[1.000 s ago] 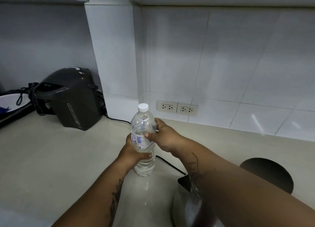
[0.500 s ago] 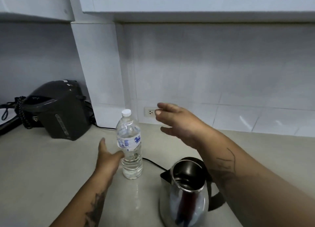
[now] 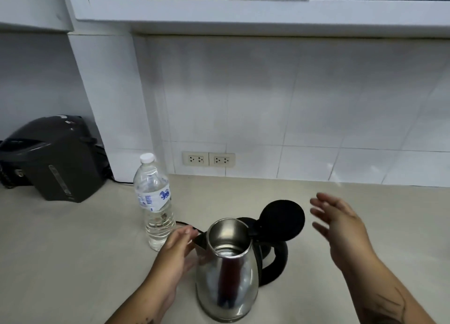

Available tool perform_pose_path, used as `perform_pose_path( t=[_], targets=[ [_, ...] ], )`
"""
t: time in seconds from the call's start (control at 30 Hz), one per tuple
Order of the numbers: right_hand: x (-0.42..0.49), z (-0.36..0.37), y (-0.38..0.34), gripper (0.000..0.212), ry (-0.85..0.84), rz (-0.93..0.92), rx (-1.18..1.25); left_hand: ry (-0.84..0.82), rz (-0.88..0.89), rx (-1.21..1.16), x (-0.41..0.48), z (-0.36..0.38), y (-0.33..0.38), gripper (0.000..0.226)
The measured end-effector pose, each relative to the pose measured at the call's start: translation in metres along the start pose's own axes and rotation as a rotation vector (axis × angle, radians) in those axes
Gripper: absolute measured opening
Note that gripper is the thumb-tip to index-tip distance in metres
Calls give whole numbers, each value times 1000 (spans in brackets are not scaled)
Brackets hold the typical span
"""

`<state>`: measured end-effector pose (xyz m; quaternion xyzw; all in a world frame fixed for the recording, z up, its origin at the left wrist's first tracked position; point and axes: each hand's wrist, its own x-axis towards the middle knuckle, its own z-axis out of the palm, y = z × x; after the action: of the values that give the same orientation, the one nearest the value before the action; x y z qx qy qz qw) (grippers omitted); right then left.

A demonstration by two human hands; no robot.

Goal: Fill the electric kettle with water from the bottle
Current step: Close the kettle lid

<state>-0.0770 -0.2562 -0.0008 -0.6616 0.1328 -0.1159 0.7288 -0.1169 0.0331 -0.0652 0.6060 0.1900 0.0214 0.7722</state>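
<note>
One stainless electric kettle (image 3: 227,272) stands nearest, at 6 o'clock on the pale counter (image 3: 73,263), its black lid (image 3: 282,219) flipped up toward 1 o'clock and its black handle (image 3: 276,263) on the right. The left hand (image 3: 174,253) rests against the kettle's left side by the spout, fingers loosely spread, gripping nothing. The right hand (image 3: 338,224) hovers at 3 o'clock, apart from the kettle, fingers spread wide and empty. One clear water bottle (image 3: 154,202) stands upright at 10 o'clock from the kettle, white cap (image 3: 147,157) on, partly full; its label shows a blue emblem and a barcode, the writing too small to read. Farther, at 9 o'clock, sits one dark thermo pot (image 3: 52,158). Two double wall sockets (image 3: 209,159) sit on the tiled wall at 12 o'clock.
</note>
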Motion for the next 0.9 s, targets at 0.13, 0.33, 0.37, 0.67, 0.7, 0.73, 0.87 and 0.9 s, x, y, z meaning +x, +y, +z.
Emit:
perform_pose_path(
  t=[0.13, 0.33, 0.37, 0.67, 0.7, 0.73, 0.87, 0.9],
  targets=[
    [-7, 1, 35, 27, -162, 135, 21, 0, -33, 27, -7, 13, -5, 23],
    [-22, 23, 33, 27, -283, 127, -53, 10, -57, 61, -6, 12, -5, 27],
    [-24, 26, 31, 27, -287, 112, -84, 8, -62, 56, -6, 11, -6, 27],
    [-27, 73, 4, 23, -345, -111, -331, 29, -74, 41, -6, 12, -7, 24],
    [-28, 79, 3, 27, -360, -155, -431, 34, -70, 46, -5, 12, -7, 24],
    [-30, 86, 1, 31, -374, -207, -559, 38, -65, 53, -4, 11, -8, 24],
    [-41, 107, 0, 52, -408, -379, -1024, 15, -48, 92, -3, 11, -7, 28],
    [-43, 111, 2, 54, -413, -394, -1089, 5, -46, 100, -2, 11, -7, 29]
  ],
)
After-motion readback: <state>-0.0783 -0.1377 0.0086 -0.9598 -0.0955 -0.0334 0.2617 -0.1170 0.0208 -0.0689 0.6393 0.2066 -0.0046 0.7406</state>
